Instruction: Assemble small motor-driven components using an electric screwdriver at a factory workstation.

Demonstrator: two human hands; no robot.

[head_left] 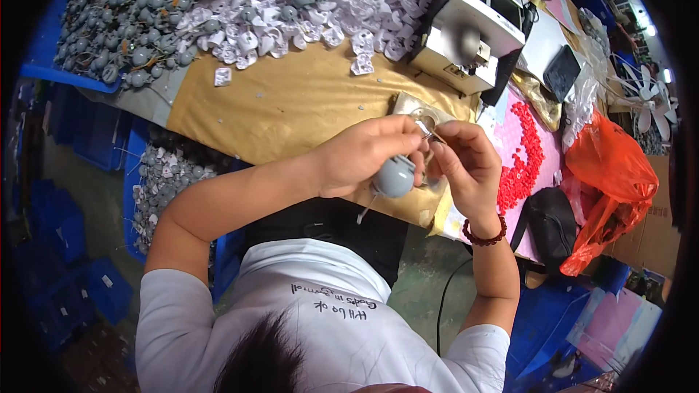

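Observation:
My left hand (368, 151) is closed around a round grey plastic part (394, 177), which shows below its fingers with a short pale cord hanging from it. My right hand (470, 164) is pinched closed close beside it. A small shiny metal piece (424, 129) shows at the fingertips where both hands meet; what exactly the right fingers grip is hidden. Beneath the hands, on the brown-papered table (291, 102), a small metal plate (408, 104) is partly covered by them.
Grey round parts (138, 22) and white plastic pieces (364, 0) are heaped along the far side. A boxy white machine (466, 36) stands at the far right. Small red pieces (526, 153), a black pouch (550, 225) and an orange plastic bag (611, 167) lie right. A blue bin of parts (135, 196) sits lower left.

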